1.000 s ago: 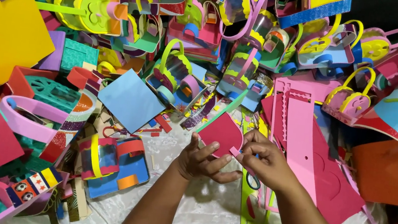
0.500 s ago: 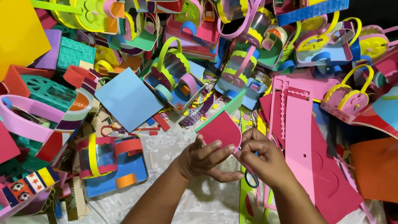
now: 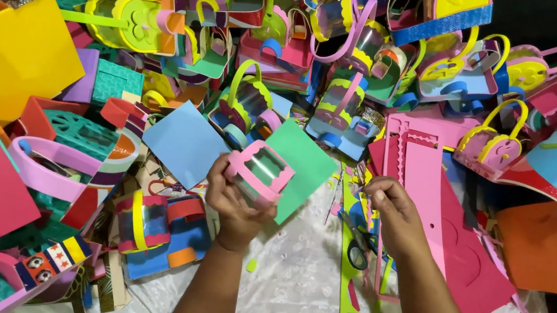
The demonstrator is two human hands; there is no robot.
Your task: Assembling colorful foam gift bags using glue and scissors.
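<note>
Half-hidden scissors point(image 3: 358, 248) under right hand point(image 3: 391, 216)

A craft worktable, likely home handicraft production: heaps of finished foam-sheet baskets point(image 3: 341, 107) with looped handles, loose coloured foam sheets point(image 3: 184, 143), scalloped pink strips point(image 3: 418, 174), scissors point(image 3: 354, 247) and offcuts strewn over a white embroidered cloth point(image 3: 292, 278).

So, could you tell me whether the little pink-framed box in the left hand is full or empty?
Empty, apparently: the pink-framed box in the left hand has clear windows showing nothing inside.
</note>
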